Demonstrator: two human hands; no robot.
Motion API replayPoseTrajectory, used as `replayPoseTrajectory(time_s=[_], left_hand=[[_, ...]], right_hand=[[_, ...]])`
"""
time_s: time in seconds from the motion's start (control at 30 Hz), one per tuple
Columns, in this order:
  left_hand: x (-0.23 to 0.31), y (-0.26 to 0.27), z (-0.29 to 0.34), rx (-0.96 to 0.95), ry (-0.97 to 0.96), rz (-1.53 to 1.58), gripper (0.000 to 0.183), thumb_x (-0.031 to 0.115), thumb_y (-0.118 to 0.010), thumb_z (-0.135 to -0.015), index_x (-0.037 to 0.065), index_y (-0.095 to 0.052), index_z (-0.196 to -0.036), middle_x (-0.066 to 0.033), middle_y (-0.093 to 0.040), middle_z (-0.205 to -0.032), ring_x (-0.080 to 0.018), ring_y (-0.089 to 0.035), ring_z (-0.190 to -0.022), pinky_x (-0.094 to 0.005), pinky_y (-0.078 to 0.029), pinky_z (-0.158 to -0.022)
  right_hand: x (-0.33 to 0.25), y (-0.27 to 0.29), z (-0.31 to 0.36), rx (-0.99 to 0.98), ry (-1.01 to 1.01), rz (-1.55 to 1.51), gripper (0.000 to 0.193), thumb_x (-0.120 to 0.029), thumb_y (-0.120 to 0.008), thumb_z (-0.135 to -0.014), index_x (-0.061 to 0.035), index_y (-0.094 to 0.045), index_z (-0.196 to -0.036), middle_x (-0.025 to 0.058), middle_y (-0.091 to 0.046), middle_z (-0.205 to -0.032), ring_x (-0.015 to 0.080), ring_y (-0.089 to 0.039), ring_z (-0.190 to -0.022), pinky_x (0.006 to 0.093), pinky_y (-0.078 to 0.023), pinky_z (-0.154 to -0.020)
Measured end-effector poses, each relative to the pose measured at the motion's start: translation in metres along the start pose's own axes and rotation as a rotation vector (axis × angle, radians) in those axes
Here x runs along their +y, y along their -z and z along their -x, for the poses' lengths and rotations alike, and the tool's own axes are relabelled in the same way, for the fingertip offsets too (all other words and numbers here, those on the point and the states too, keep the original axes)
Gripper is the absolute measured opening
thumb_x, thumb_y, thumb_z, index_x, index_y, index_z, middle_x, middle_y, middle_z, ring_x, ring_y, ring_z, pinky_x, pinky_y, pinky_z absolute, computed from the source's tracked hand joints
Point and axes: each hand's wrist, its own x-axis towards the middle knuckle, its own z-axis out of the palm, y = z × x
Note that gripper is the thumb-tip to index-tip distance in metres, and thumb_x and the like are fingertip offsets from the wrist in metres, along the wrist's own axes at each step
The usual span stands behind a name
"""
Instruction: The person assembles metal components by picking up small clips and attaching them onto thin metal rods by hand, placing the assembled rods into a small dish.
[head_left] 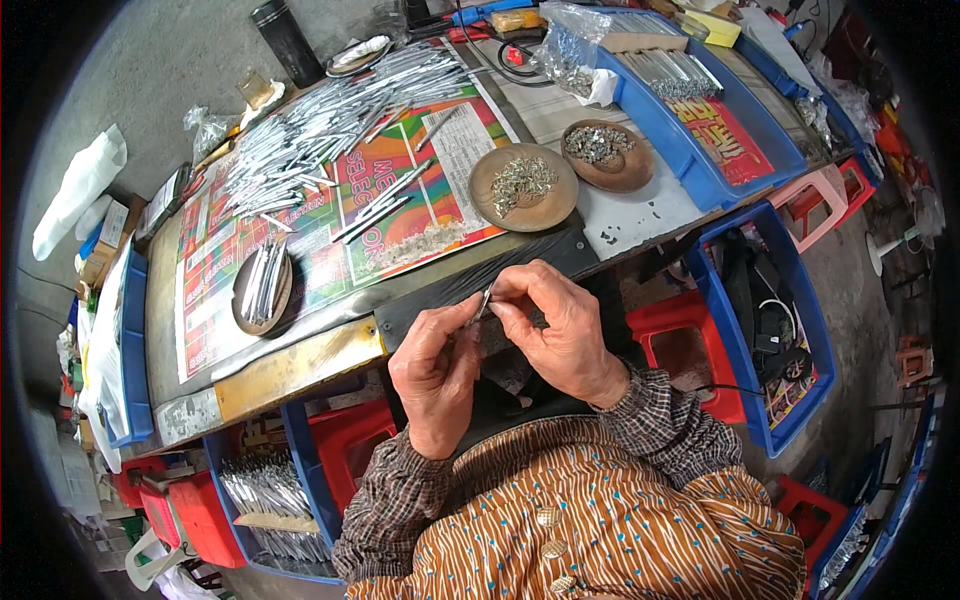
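My left hand [437,360] and my right hand [562,320] meet in front of the table's near edge. Both pinch a slim silver metal piece [485,302]; only a short bit of it shows between the fingertips. Just beyond the right hand is a round brown dish [482,200] with small gold-coloured metal parts [525,185]. Another brown dish [640,174] beside it holds small silvery parts [598,145]. Left of my hands, slim silver rods [263,285] lie in a wooden bowl [246,322]. A few more rods [380,207] rest on the colourful printed sheet [400,248].
A large heap of silver rods [310,130] covers the table's far left. A blue tray [755,130] at right holds rods and a red packet. Below the table are a blue bin [812,400], red stools [690,325] and a blue crate [225,490] of rods.
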Motion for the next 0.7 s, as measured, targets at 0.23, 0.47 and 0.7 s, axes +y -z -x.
replayPoseTrajectory(time_s=[0.23,0.47,0.7], left_hand=[[-0.001,-0.004,0.002,0.029,0.046,0.018,0.029,-0.012,-0.059,-0.083,0.0,-0.065,-0.109,-0.0012,-0.059,-0.084,-0.0027,-0.049,-0.064,-0.017,-0.04,-0.057],[-0.003,-0.006,0.002,-0.01,0.131,0.197,0.026,-0.009,-0.057,-0.087,-0.001,-0.063,-0.111,-0.0009,-0.06,-0.086,-0.0029,-0.053,-0.068,-0.0178,-0.044,-0.06],[0.005,-0.009,0.001,0.0,0.051,0.023,0.028,-0.01,-0.058,-0.085,-0.001,-0.061,-0.11,-0.0044,-0.063,-0.087,-0.0055,-0.058,-0.072,-0.0196,-0.047,-0.063]], right_hand=[[0.003,-0.001,0.003,0.032,-0.051,-0.102,0.023,0.004,-0.067,-0.081,-0.0008,-0.056,-0.1,0.0082,-0.061,-0.085,0.0169,-0.063,-0.076,0.0282,-0.052,-0.065],[0.012,0.003,0.003,-0.039,-0.357,-0.421,0.022,0.001,-0.067,-0.084,0.0008,-0.057,-0.104,0.0046,-0.063,-0.085,0.0083,-0.061,-0.078,0.0238,-0.051,-0.069],[0.007,0.013,-0.004,-0.146,-0.294,-0.308,0.017,-0.002,-0.065,-0.086,0.0034,-0.061,-0.102,0.0022,-0.063,-0.083,0.0054,-0.059,-0.079,0.0221,-0.049,-0.069]])
